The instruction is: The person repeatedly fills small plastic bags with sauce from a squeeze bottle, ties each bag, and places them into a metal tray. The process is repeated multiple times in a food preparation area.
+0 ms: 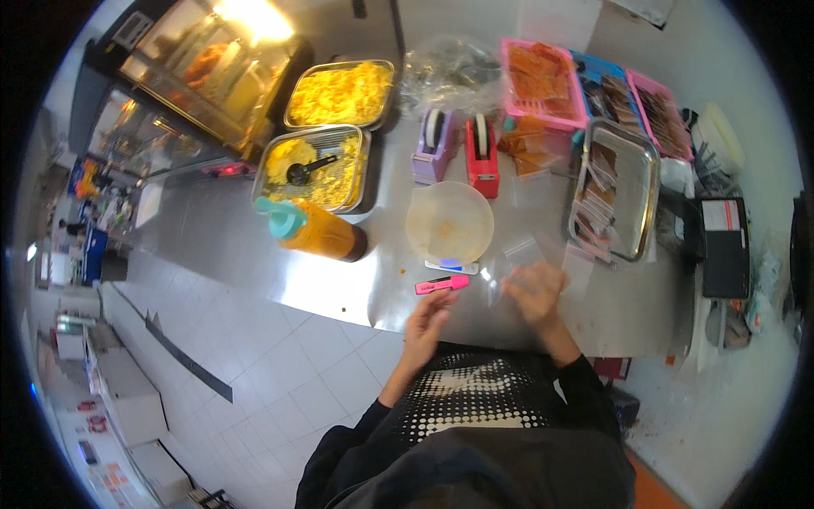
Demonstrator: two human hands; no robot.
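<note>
My left hand (426, 326) is at the front edge of the steel table (394, 254), fingers loosely curved and apart, holding nothing I can see. Just beyond its fingertips lies a pink highlighter (442, 284). My right hand (537, 294) is blurred over small clear zip bags (523, 252); whether it grips one is hard to tell. A pale translucent bowl (449, 219) with a few crumbs rests on a small digital scale (453, 268). Behind the bowl stand a purple tape dispenser (434, 149) and a red tape dispenser (481, 159).
At left stand a sauce bottle (324, 232) and two steel trays of yellow food, the nearer tray (365, 172) holding a black scoop (310, 169). Right are a steel tray (639, 219) of filled sachets and a pink basket (575, 118). A lit food display case (210, 83) stands far left.
</note>
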